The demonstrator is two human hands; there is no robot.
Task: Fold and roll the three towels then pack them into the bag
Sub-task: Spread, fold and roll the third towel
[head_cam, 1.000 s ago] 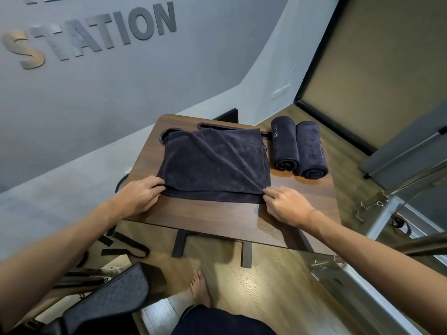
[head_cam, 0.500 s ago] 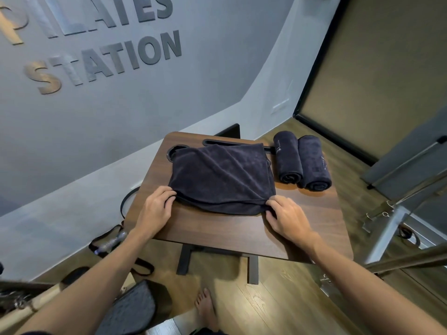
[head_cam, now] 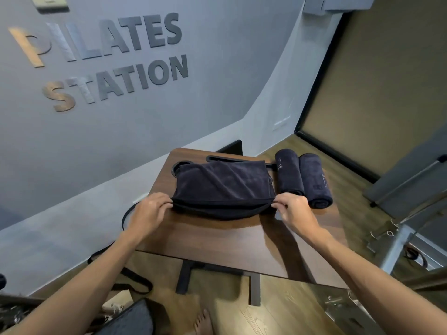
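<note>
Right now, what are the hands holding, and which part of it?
Both hold the unrolled dark towel: the left hand pinches its near left corner, the right hand its near right corner.

A single wide-angle head camera provides the only view. It looks forward and steeply down from above the near edge of the wooden table (head_cam: 217,240), facing the grey wall bearing the lettering (head_cam: 108,59). Both forearms enter from the bottom corners, with the left hand (head_cam: 150,211) and right hand (head_cam: 294,210) near the frame centre at close range. A bare foot (head_cam: 203,322) appears at the bottom edge, directly beneath the camera. Straight lines curve toward the frame edges.
</note>
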